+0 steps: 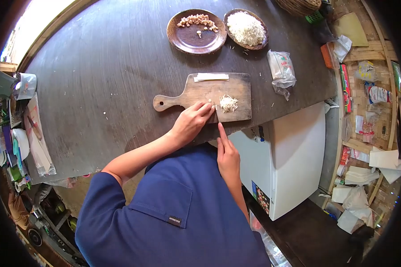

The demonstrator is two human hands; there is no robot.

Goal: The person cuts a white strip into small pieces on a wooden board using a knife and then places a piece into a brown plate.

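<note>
Slivers [228, 104] heap on wooden board [197, 94], hands [194, 119] [227, 159] clamped on knife [218, 116] (right), seemingly stubs [213, 107] (left)

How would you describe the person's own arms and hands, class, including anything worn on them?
The left hand and right hand are bare, without gloves. The shirt is navy blue; its short left sleeve ends near the elbow. The right sleeve's edge cannot be made out.

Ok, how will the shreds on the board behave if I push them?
The shreds would probably scatter, being a loose heap. They look thin, so likely light. Some could drop off the board, whose right edge is close by.
</note>
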